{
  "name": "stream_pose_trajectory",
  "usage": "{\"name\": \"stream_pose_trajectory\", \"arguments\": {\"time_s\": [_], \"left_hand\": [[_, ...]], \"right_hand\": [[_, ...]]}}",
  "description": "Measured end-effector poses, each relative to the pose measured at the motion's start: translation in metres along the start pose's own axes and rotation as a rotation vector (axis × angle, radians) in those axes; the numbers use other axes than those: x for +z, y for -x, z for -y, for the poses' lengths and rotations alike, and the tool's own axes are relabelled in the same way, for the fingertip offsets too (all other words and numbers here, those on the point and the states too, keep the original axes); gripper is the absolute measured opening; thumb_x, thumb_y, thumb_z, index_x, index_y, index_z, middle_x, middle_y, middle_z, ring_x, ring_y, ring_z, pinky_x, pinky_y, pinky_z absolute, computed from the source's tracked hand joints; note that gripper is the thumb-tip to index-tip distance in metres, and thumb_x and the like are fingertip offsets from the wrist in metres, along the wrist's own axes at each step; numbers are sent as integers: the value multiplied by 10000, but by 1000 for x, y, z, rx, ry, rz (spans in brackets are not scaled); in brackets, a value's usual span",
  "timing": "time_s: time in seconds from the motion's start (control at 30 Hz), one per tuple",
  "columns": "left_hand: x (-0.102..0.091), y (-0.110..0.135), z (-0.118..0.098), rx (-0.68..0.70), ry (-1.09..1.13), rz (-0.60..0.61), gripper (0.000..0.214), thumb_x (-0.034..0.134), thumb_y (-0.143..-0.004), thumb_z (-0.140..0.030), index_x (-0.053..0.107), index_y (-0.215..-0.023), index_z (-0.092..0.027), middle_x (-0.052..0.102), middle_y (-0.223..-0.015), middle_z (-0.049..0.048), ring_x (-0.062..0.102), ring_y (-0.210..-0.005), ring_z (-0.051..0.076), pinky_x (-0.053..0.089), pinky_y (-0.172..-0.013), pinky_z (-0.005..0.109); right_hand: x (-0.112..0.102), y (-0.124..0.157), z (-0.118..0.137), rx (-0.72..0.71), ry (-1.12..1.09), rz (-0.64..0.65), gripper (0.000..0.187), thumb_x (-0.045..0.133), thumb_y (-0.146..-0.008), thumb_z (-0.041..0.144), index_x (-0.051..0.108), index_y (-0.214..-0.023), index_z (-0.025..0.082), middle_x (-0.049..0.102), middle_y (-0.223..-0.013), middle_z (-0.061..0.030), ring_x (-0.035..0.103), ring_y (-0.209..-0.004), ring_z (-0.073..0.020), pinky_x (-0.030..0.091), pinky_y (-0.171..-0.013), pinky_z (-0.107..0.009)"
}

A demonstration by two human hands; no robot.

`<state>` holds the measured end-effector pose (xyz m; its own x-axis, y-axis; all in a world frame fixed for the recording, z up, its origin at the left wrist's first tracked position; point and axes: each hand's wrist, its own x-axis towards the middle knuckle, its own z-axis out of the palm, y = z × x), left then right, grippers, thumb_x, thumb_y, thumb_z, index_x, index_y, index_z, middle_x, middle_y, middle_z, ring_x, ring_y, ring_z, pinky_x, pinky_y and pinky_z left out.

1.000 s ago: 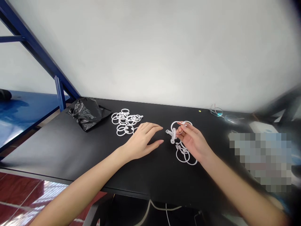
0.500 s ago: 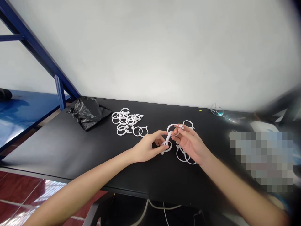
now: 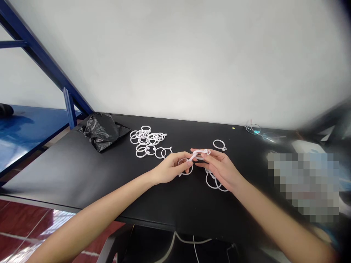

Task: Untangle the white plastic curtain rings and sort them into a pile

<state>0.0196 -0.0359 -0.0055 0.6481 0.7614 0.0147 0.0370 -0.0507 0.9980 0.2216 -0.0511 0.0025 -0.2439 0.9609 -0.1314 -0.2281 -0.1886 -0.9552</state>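
My left hand [image 3: 174, 166] pinches a white plastic curtain ring [image 3: 185, 174] between thumb and fingers, low over the black table [image 3: 175, 199]. Close against it, my right hand [image 3: 221, 164] is closed on a second white curtain ring [image 3: 201, 151], with a small eyelet at its right end. The two rings meet between my fingertips; whether they are linked I cannot tell. Partly behind my right hand lie several loose rings [image 3: 212, 182]. A single ring [image 3: 218, 144] rests just beyond that hand, and a pile of rings [image 3: 152, 139] lies to the far left.
A crumpled black plastic bag [image 3: 102, 129] sits at the table's back left. Eyeglasses [image 3: 253, 129] lie at the back right near the wall [image 3: 175, 65]. A blurred-out item [image 3: 307, 186] is on the right. Cables [image 3: 192, 241] hang below the front edge.
My left hand has shifted slightly left with its ring. My right hand has turned and moved a little left, its ring now flatter, uncovering the single ring behind it.
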Motion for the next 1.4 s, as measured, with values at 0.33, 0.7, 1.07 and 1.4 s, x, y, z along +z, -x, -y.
{"name": "stream_pose_trajectory", "arguments": {"time_s": [0.33,0.7,1.07,1.4], "left_hand": [[-1,-1,-1,-86,2,-75,397,518,-918,-497,615,-1026,-127,464,-597,-55,399,-501,61,342,-488,199],[-12,-4,6,-322,594,-37,267,718,-798,-312,708,-977,-114,591,-700,10,479,-544,58,406,-573,227],[-11,0,4,-144,10,-56,269,494,-943,-348,638,-985,-125,612,-711,14,530,-651,106,440,-658,240],[2,7,1,235,-600,-128,242,613,-886,-326,652,-1080,-186,606,-1183,108,541,-1110,239,407,-1015,399]], "right_hand": [[-4,-1,-7,-120,184,-104,187,805,-725,349,790,-867,228,732,-941,-49,667,-917,-221,561,-836,-388],[-8,5,-6,-851,896,-158,284,594,-875,97,760,-1037,261,691,-891,-55,639,-754,-168,511,-615,-296],[-20,-2,-3,-631,748,-365,145,629,-877,232,765,-925,216,662,-846,-49,597,-690,-154,487,-483,-250],[-1,5,-9,-478,694,-257,169,625,-880,327,744,-883,207,646,-764,-28,528,-507,-108,446,-418,-251]]}}
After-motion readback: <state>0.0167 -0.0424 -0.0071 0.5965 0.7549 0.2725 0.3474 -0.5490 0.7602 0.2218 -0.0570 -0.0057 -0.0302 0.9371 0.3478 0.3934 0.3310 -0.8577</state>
